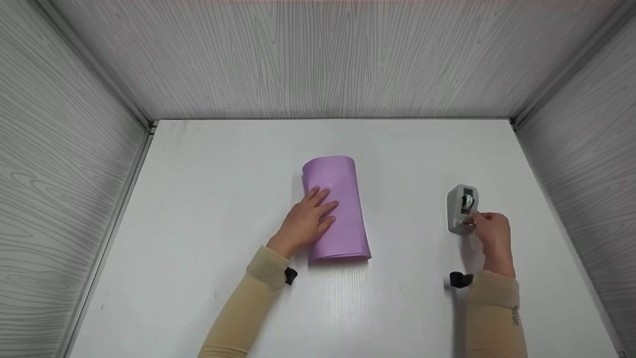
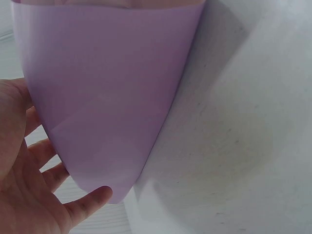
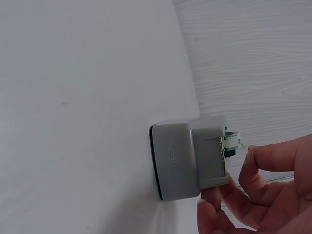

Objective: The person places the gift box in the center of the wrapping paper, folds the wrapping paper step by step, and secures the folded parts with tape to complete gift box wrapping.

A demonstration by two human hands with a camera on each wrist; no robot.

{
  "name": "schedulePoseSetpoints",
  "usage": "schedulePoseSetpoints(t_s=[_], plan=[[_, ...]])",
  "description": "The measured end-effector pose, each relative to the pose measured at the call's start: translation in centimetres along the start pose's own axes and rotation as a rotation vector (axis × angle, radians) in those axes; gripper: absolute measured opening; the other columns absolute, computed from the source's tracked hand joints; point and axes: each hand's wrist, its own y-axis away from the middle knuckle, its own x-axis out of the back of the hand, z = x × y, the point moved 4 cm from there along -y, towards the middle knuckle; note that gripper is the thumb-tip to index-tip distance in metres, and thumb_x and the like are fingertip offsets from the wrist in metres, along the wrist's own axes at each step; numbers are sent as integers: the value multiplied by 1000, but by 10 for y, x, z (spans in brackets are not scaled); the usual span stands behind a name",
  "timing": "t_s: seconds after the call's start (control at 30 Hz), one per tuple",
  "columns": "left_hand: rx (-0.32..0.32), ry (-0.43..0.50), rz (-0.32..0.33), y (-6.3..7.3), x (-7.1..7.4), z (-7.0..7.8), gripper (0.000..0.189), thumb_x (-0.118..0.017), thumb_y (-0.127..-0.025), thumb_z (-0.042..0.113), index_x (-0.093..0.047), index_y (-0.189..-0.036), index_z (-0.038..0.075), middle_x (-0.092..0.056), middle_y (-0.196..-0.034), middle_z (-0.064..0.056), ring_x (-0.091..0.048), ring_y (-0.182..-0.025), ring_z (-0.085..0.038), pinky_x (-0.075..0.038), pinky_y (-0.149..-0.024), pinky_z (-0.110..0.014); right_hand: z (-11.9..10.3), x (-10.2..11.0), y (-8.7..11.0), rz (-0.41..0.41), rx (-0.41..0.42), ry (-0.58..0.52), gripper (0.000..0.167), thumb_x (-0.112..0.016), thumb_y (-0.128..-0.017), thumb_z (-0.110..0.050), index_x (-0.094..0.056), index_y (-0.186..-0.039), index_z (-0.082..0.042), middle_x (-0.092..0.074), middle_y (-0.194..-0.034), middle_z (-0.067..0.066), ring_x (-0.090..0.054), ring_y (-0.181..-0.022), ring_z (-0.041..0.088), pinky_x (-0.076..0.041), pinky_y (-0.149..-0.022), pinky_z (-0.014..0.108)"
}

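A purple paper (image 1: 343, 219), rolled into a flattened tube, lies on the white table. My left hand (image 1: 304, 221) rests on its left side with fingers spread; in the left wrist view the fingers of the left hand (image 2: 29, 170) lie along the edge of the purple paper (image 2: 107, 97). To the right stands a grey tape dispenser (image 1: 456, 211), with my right hand (image 1: 494, 236) at its near end. In the right wrist view, the thumb and forefinger of the right hand (image 3: 268, 190) pinch the loose end of the tape (image 3: 231, 142) by the dispenser's toothed edge. Other fingers touch the dispenser's side.
The white table (image 1: 213, 199) is bordered by a grey wood-grain back wall (image 1: 318, 59) and side walls. A black wrist mount (image 1: 460, 280) sticks out from the right sleeve, another black wrist mount (image 1: 291, 275) from the left.
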Motion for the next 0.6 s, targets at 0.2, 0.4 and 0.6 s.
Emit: schedulePoseSetpoints(t_s=[0.2, 0.4, 0.6], plan=[[-20, -16, 6, -1, -1, 0, 44, -53, -100, 34, -57, -140, 16, -36, -155, -9, -22, -146, -31, -29, -112, -47, 4, -1, 3, -31, -41, -74, 57, -42, -102, -32, -41, -141, 8, -49, -124, 17, -54, -98, 21, -48, -86, 35], [-9, -8, 0, -1, -1, 0, 44, -53, -100, 35, -57, -140, 17, -35, -155, -8, -22, -146, -30, -30, -111, -49, 5, -11, 5, -70, -116, -255, 50, -40, -104, -27, -35, -144, 4, -48, -118, 14, -58, -84, 15, -55, -73, 28], [0, -4, 5, 0, -1, -1, 44, -53, -101, 35, -56, -141, 17, -35, -156, -8, -21, -146, -30, -28, -112, -48, 5, -14, 8, -44, -126, -425, 50, -44, -104, -22, -32, -143, 7, -47, -119, 19, -66, -74, 17, -58, -73, 32]])
